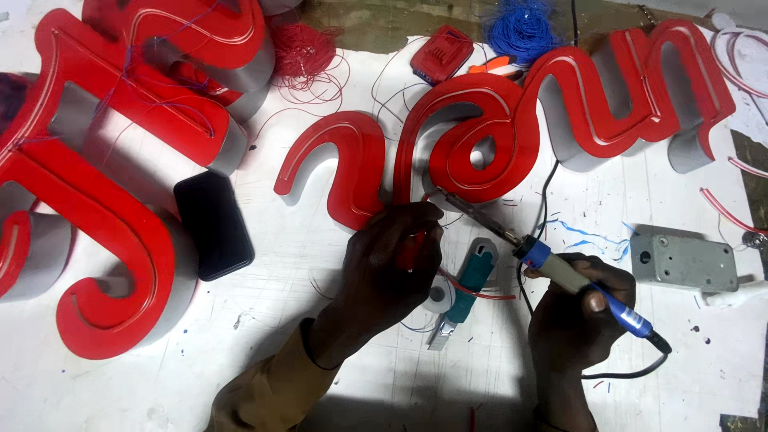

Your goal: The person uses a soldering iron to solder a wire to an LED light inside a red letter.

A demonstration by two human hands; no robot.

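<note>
My right hand [578, 308] grips a blue-handled soldering iron [560, 272], its metal tip reaching up-left to the lower edge of a red curved sign letter [480, 120]. My left hand [392, 256] pinches thin red wires at that same spot, fingers touching the letter's edge beside the iron's tip. A teal utility knife [468, 288] and a small white roll lie on the white table [320, 352] between my hands.
Large red sign letters [104, 184] fill the left side. A black phone [214, 224] lies beside them. A grey metal box [690, 260] sits at right. Red wire tangle [304, 52], blue wire bundle [522, 30] and a red battery pack [442, 53] lie at the back.
</note>
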